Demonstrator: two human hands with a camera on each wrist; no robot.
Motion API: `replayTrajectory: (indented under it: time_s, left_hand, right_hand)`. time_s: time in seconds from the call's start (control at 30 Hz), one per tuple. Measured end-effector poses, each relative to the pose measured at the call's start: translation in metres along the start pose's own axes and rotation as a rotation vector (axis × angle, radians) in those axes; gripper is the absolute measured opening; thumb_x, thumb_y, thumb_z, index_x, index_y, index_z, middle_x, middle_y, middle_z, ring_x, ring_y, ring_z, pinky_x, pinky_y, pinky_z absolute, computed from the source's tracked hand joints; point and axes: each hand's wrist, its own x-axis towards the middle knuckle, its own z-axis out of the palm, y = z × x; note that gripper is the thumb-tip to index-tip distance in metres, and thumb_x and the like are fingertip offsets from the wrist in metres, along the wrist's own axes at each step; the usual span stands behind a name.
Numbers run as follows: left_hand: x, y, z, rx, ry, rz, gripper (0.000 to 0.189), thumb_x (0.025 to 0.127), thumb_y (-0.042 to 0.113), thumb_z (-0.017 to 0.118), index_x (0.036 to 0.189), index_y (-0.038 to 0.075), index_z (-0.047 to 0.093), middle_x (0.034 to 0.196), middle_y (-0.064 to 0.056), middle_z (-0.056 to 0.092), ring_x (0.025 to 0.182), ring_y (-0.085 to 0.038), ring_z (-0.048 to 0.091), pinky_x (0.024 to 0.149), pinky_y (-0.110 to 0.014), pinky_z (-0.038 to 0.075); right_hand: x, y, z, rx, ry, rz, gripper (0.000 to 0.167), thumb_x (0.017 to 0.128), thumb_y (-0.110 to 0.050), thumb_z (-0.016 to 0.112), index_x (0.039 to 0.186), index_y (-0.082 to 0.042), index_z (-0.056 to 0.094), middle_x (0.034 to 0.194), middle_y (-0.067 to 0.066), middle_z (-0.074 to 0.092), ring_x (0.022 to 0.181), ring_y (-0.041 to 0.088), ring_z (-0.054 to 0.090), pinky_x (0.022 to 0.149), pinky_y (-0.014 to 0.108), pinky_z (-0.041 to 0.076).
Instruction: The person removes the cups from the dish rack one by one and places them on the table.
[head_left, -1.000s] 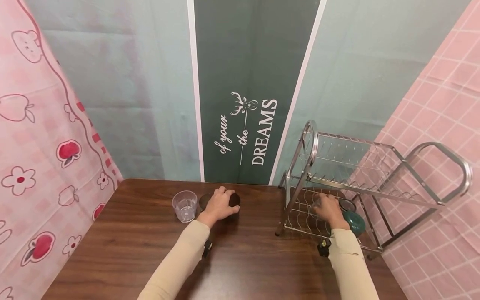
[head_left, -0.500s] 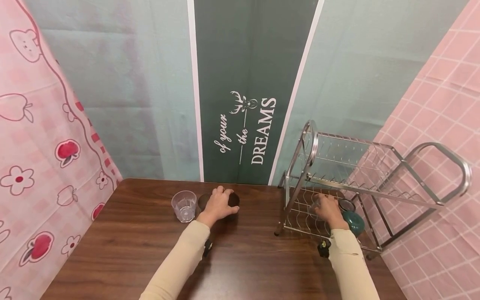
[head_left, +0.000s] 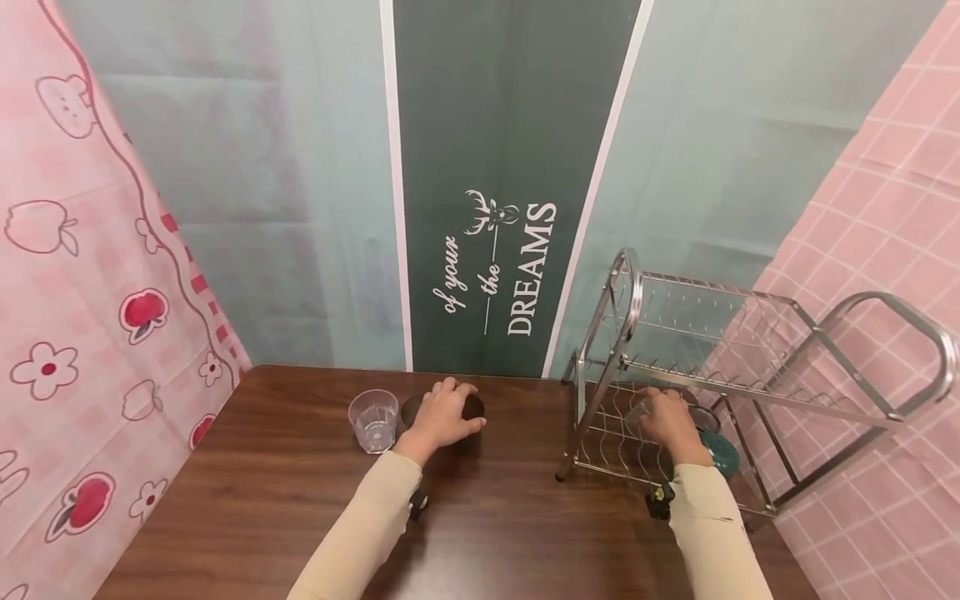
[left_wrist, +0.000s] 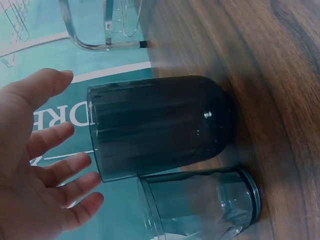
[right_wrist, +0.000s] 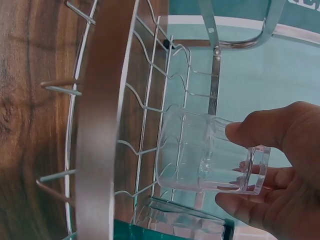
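Clear cup (right_wrist: 187, 145), pinched in my right hand (head_left: 670, 421) and mouth-down at the lower tier of the rack (head_left: 750, 388), seems at the setting-down step, so next I'd release gently, my left hand (head_left: 442, 417) spread loosely near the dark cup (left_wrist: 165, 127).

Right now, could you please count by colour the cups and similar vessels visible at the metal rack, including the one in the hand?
Clear: 1, the clear cup in the right hand
Clear with a dark edge: 1, the dark-edged glass
Green: 1, the green vessel, partly covered
Total: 3 visible at the metal rack
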Motion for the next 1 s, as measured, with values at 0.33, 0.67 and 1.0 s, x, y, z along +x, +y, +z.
replayTrajectory:
  time_s: [0.33, 0.67, 1.0]
  left_hand:
    - [-0.003, 0.0, 0.001, 0.011, 0.046, 0.022, 0.044, 0.078, 0.036, 0.071, 0.113, 0.011, 0.063, 0.105, -0.012, 0.054, 0.096, -0.031, 0.052, 0.077, -0.046, 0.042]
    - [-0.023, 0.007, -0.008, 0.027, 0.051, 0.052, 0.044, 0.078, 0.036, 0.072, 0.113, 0.011, 0.063, 0.105, -0.011, 0.055, 0.096, -0.031, 0.053, 0.075, -0.044, 0.042]
    - [-0.042, 0.018, -0.012, 0.093, 0.022, 0.079, 0.041, 0.077, 0.036, 0.072, 0.11, 0.012, 0.066, 0.108, -0.014, 0.053, 0.097, -0.032, 0.051, 0.073, -0.044, 0.039]
  right_hand:
    - [-0.001, -0.009, 0.003, 0.004, 0.008, 0.013, 0.038, 0.078, 0.0, 0.064, 0.114, 0.009, 0.055, 0.103, 0.035, 0.048, 0.099, 0.057, 0.043, 0.079, 0.063, 0.036]
    - [-0.018, -0.033, -0.009, -0.034, 0.05, -0.038, 0.042, 0.077, 0.0, 0.066, 0.116, 0.011, 0.053, 0.108, 0.038, 0.045, 0.1, 0.056, 0.043, 0.078, 0.061, 0.039]
    - [-0.037, -0.052, -0.021, 0.013, 0.067, -0.045, 0.041, 0.079, -0.002, 0.066, 0.118, 0.007, 0.054, 0.114, 0.038, 0.044, 0.105, 0.058, 0.04, 0.078, 0.062, 0.039]
